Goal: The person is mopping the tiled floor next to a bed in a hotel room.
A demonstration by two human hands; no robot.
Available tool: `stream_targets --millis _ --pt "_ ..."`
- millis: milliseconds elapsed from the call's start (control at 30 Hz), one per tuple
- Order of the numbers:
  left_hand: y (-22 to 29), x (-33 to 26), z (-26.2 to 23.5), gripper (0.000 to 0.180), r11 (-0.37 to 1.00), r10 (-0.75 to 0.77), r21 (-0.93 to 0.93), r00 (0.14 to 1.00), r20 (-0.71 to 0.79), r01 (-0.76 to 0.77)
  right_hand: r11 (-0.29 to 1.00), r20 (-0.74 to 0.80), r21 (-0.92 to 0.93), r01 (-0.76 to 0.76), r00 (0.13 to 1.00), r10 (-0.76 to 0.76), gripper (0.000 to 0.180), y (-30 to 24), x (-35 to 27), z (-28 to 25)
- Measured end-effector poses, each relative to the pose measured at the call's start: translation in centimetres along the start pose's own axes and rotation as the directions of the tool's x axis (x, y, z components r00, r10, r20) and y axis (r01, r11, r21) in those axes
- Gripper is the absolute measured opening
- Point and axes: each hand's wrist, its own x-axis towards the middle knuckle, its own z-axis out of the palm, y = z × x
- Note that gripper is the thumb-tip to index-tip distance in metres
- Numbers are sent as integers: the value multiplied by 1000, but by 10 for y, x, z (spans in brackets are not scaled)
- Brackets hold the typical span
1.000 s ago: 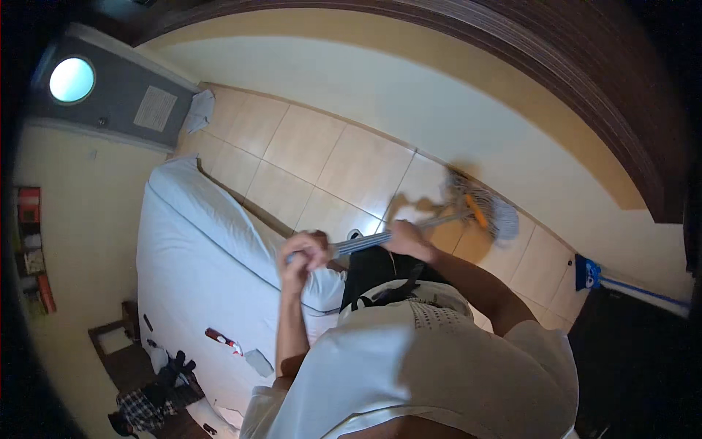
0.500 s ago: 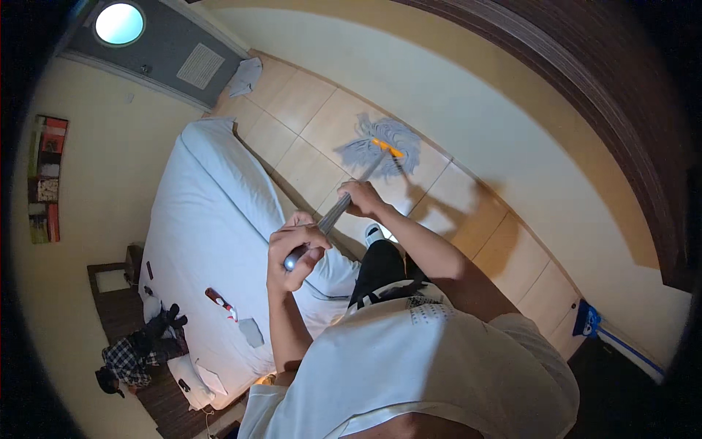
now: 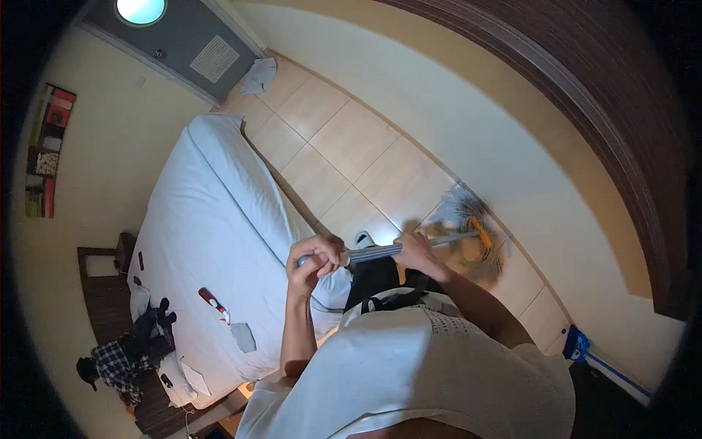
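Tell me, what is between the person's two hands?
In the head view, only a bare stretch of the grey metal mop handle runs between the left hand and right hand; both grip it.

Left hand and right hand gripping mop, tiled floor, white bed

bed left, mop head on floor right

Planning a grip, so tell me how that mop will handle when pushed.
The mop likely pushes stiffly: its handle looks like a straight metal pole, gripped by left hand and right hand. The stringy head looks floppy, so it probably drags and splays on the tile floor.
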Motion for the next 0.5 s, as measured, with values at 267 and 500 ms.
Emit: stream_targets --millis 267,500 --pt "44 16 -87 14 970 214 147 964 -160 -191 976 62 109 186 979 -194 15 -68 113 19" --pt "52 57 -167 15 943 264 261 941 -212 -206 914 -118 183 362 931 -345 12 -105 243 36"
